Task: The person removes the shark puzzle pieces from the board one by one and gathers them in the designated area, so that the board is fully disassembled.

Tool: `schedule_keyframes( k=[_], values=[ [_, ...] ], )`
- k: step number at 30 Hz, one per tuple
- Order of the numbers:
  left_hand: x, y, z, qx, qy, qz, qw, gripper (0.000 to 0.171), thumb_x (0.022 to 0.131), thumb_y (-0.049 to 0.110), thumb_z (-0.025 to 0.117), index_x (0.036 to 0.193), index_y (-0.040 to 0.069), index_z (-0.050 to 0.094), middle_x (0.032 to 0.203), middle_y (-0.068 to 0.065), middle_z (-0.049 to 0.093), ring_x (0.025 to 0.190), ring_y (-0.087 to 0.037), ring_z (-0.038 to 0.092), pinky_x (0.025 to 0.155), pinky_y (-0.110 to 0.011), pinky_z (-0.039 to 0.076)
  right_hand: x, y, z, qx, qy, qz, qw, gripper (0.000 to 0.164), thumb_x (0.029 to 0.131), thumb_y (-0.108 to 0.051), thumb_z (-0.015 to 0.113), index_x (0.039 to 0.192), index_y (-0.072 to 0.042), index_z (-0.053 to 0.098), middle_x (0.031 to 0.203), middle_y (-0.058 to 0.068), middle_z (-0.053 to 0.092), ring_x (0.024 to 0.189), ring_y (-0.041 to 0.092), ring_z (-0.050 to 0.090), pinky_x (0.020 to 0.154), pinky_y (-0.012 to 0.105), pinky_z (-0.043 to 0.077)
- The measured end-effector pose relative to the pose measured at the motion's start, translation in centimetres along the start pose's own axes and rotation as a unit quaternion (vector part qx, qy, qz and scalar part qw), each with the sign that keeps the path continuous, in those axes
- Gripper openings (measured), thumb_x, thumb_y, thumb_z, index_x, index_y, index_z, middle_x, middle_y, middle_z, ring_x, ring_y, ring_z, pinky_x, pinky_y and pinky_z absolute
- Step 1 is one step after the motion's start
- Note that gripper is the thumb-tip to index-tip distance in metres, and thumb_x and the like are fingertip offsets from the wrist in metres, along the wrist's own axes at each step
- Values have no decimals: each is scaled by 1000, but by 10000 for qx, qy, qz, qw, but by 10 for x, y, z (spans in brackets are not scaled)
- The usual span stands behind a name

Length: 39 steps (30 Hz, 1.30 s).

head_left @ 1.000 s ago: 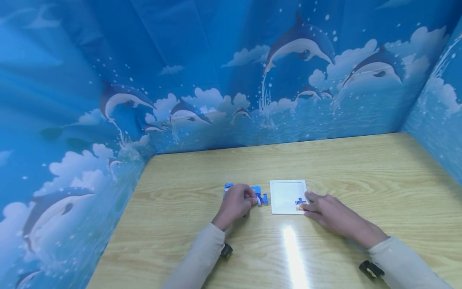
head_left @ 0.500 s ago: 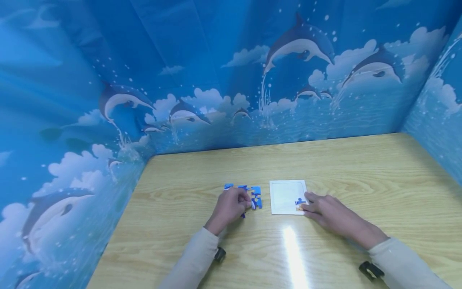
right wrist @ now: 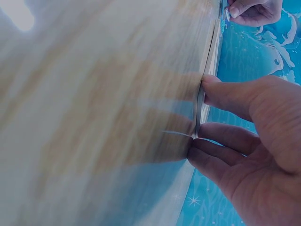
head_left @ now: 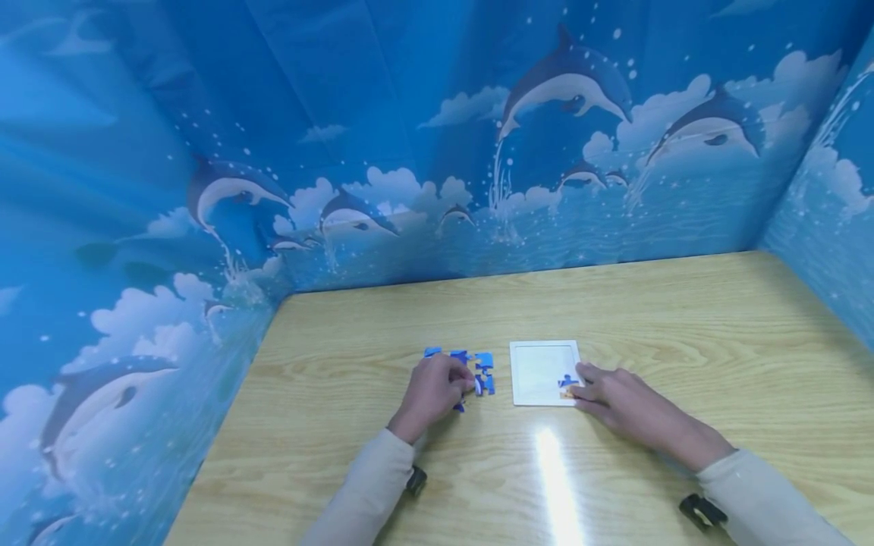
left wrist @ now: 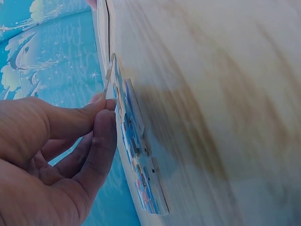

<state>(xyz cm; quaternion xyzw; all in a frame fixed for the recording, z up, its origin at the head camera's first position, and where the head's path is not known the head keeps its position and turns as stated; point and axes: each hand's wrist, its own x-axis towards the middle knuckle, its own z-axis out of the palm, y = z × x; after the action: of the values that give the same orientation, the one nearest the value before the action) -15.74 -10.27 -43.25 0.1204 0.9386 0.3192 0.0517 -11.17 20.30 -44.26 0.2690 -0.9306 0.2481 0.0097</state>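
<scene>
My left hand [head_left: 432, 390] pinches a jigsaw puzzle piece [left wrist: 109, 75] between thumb and fingertips, low over the other pieces; the left wrist view shows it tilted on edge. Around the hand lie several blue jigsaw pieces [head_left: 484, 360], some of them partly hidden by it. To the right is a square white puzzle frame [head_left: 542, 401] with a blue-and-orange section [head_left: 567, 381] in its lower right corner. Fairly straight, the fingers of my right hand [head_left: 617, 398] press on the frame's right edge and that corner.
Both hands work over a wood-grain table [head_left: 341, 425]. Blue curtains [head_left: 382, 152] printed with dolphins rise behind the table and at its sides. Light glares off the tabletop [head_left: 556, 478] in front of the frame.
My left hand has drawn slightly to the left and toward me, shifting a blue piece away from the frame, then stayed nearly still. My right hand and the frame keep their place.
</scene>
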Motion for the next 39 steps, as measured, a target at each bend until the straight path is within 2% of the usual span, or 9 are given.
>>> schedule_keyframes(
  k=[11, 16, 21, 32, 35, 39],
  values=[
    [2, 6, 3, 121, 20, -268, 9996, 4, 87, 9, 79, 90, 11, 79, 86, 3, 73, 74, -9, 60, 70, -28, 51, 1, -1, -1, 7, -56, 21, 10000, 27, 91, -9, 74, 115, 3, 72, 134, 38, 52, 114, 54, 59, 96, 67, 41],
    [3, 7, 4, 260, 44, -284, 9993, 5, 86, 9, 80, 90, 13, 79, 88, 2, 75, 79, -10, 63, 75, -30, 53, 1, -1, -1, -4, -45, -6, 10000, 27, 91, -10, 74, 115, 3, 72, 134, 39, 52, 114, 54, 59, 96, 64, 42],
    [4, 7, 4, 349, 78, -244, 9991, 5, 86, 10, 81, 90, 12, 80, 88, 2, 75, 80, -11, 65, 75, -30, 53, 1, -1, -1, 29, 21, -144, 9999, 27, 91, -8, 73, 115, 5, 72, 132, 40, 53, 112, 54, 60, 93, 58, 48],
    [3, 8, 3, 338, -1, -327, 9989, 3, 87, 10, 79, 90, 11, 80, 89, 1, 75, 81, -12, 65, 75, -30, 54, 1, 0, -1, 19, -52, -150, 9999, 27, 92, -9, 73, 116, 5, 71, 132, 40, 53, 111, 53, 61, 93, 58, 49],
    [3, 8, 4, 324, 22, -284, 9991, 3, 87, 10, 79, 90, 12, 80, 89, 1, 76, 84, -13, 66, 78, -32, 55, 1, 0, -1, 31, -33, -147, 9999, 27, 92, -8, 73, 116, 5, 71, 132, 40, 53, 111, 53, 61, 93, 58, 49],
    [5, 11, 6, 376, 52, -73, 9993, 4, 87, 10, 80, 90, 13, 80, 89, 2, 76, 87, -14, 68, 83, -35, 55, 0, 0, -1, 61, -28, -131, 9999, 27, 92, -9, 73, 116, 5, 71, 133, 40, 53, 113, 54, 60, 93, 58, 48]
  ],
)
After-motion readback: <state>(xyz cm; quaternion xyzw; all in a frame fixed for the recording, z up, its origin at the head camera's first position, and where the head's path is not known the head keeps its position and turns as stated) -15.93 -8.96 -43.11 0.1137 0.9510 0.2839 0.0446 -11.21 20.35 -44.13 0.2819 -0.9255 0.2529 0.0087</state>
